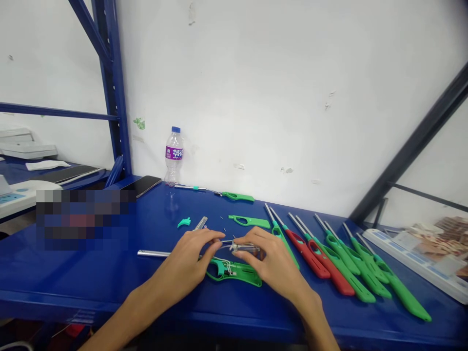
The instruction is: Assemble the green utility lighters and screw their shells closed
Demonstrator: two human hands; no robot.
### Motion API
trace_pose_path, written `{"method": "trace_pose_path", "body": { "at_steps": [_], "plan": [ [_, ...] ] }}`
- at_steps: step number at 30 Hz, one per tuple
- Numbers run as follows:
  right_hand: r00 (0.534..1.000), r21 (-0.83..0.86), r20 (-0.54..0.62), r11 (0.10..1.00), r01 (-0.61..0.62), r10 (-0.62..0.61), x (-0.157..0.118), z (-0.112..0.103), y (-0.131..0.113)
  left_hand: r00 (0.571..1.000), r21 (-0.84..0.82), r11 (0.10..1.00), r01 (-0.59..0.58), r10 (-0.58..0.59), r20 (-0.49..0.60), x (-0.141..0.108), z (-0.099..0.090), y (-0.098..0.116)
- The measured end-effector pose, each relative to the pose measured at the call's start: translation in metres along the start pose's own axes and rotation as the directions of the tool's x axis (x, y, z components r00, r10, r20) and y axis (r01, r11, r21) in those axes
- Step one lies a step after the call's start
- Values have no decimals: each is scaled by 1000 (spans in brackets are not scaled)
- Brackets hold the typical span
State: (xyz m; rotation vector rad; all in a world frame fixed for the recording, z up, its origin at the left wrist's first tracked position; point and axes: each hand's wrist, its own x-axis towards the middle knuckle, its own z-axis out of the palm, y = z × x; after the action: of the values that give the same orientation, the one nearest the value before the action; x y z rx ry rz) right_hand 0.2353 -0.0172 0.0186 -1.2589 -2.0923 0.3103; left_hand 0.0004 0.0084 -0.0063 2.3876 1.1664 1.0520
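In my right hand [272, 253] is a clear plastic lighter fuel tank [246, 247], pinched between thumb and fingers. A thin tube [225, 243] runs from its left end to my left hand [193, 251], whose thumb and forefinger close on the tube's end. Just below both hands lies an opened green lighter half-shell [244, 274] with a teal trigger [219, 267] and white wires inside. Its metal barrel [151, 253] sticks out to the left, partly hidden by my left hand. Behind my hands are a green shell half [250, 221] and a clear tank [201, 223].
Several assembled green lighters [351, 275] and two red lighters [309, 253] lie in a row on the right. A loose teal trigger [184, 222], a green lighter part [237, 196], a bottle [174, 158] and a phone [144, 185] are farther back. A white power strip [413, 263] edges the right.
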Motion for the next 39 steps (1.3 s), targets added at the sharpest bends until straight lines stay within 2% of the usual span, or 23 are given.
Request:
{"method": "trace_pose_path", "body": {
  "at_steps": [1,6,10,16,23,33,39],
  "plan": [
    [1000,-16,25,1000,-12,12,0,-2,0,999,15,1000,27,-28,17,-1,-5,-5],
    [990,-79,130,996,-43,53,-3,-10,-2,990,92,996,2,-16,143,-8,-32,-27],
    [983,-111,164,992,-64,81,-4,-12,-2,967,44,999,31,-41,250,-5,-43,-23],
    [971,-145,205,985,-94,122,-6,-13,-3,950,16,995,99,-99,295,3,-45,-12],
    [957,-125,253,986,-114,142,-8,-14,-8,951,-15,991,130,-121,286,4,-43,-18],
    [956,-114,276,991,-74,103,-10,-16,-8,921,-100,968,231,-185,343,4,-47,-20],
    [959,-119,272,991,-55,86,-10,-16,-8,921,-108,970,217,-167,352,2,-47,-20]
  ]
}}
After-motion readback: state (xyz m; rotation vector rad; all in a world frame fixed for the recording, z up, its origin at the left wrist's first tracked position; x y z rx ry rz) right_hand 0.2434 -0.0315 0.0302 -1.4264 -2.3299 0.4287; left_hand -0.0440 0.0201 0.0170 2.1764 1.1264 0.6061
